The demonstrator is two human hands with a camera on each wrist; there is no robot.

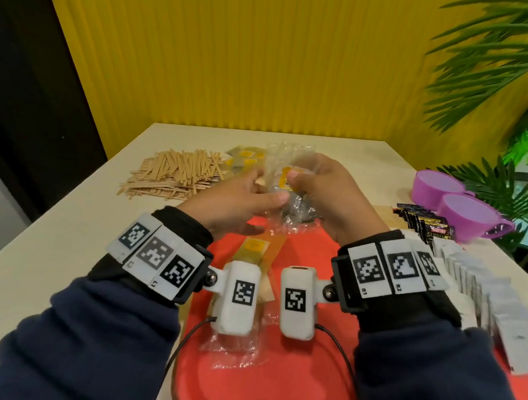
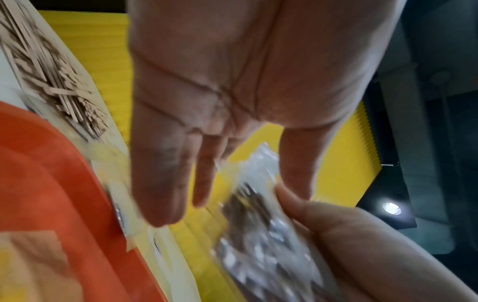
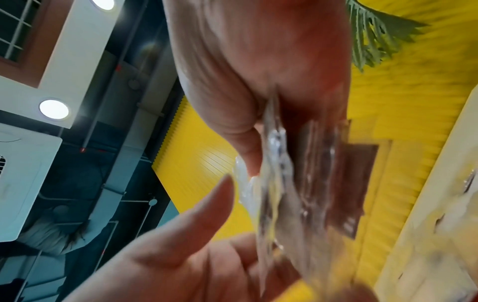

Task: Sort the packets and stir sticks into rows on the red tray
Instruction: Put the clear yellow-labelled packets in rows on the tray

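Both hands are raised over the red tray (image 1: 309, 253). My right hand (image 1: 299, 183) grips a crinkled clear packet (image 1: 291, 170) with a yellow label, thumb on the front and fingers curled behind. My left hand (image 1: 270, 189) reaches in from the left with straight fingers. In the left wrist view its thumb lies along the packet (image 2: 258, 224) and its fingers stand apart from it. Two yellow-labelled packets (image 1: 254, 251) lie on the tray below. A heap of wooden stir sticks (image 1: 173, 174) sits at the table's far left.
More yellow-labelled packets (image 1: 243, 159) lie behind the hands. At the right are black packets (image 1: 422, 222), a row of white packets (image 1: 479, 288) and two purple bowls (image 1: 456, 202). Palm leaves hang over the right edge. A yellow wall backs the table.
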